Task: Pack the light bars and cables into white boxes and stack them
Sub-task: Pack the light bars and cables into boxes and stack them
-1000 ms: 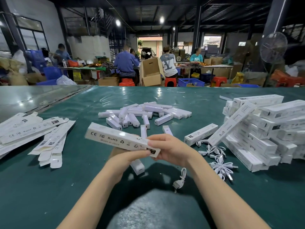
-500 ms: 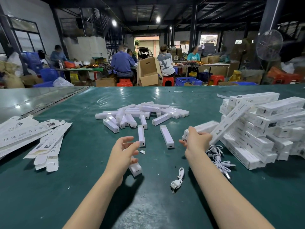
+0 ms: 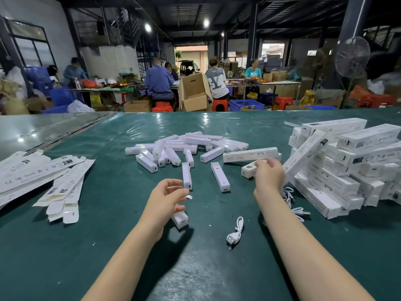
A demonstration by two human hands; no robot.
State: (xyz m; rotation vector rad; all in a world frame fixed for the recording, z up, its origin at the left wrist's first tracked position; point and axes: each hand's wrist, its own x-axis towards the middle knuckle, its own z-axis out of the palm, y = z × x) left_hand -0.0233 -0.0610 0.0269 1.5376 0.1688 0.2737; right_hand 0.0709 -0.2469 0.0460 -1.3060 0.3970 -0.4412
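Observation:
My left hand [image 3: 167,197] hovers over the green table [image 3: 65,257] with relaxed, spread fingers and holds nothing; a white light bar [image 3: 180,218] lies just under it. My right hand [image 3: 269,175], blurred, is at the near end of a packed white box [image 3: 247,170] beside the stack of packed boxes [image 3: 347,166]. Another packed box [image 3: 250,154] lies just beyond it, apart from my fingers. A heap of loose light bars [image 3: 186,146] sits mid-table, with two single bars [image 3: 187,175] [image 3: 220,177] nearer. One coiled white cable [image 3: 235,232] lies between my arms.
Flat unfolded box blanks [image 3: 43,177] are fanned out at the left. More white cables [image 3: 291,200] lie partly behind my right wrist, against the stack. Beyond the table's far edge, people sit at benches among cardboard cartons [image 3: 193,94] and blue crates.
Both hands held a white box in front of me a second ago. My right hand carried it right and it now lies by the stack. My left hand let go and stayed.

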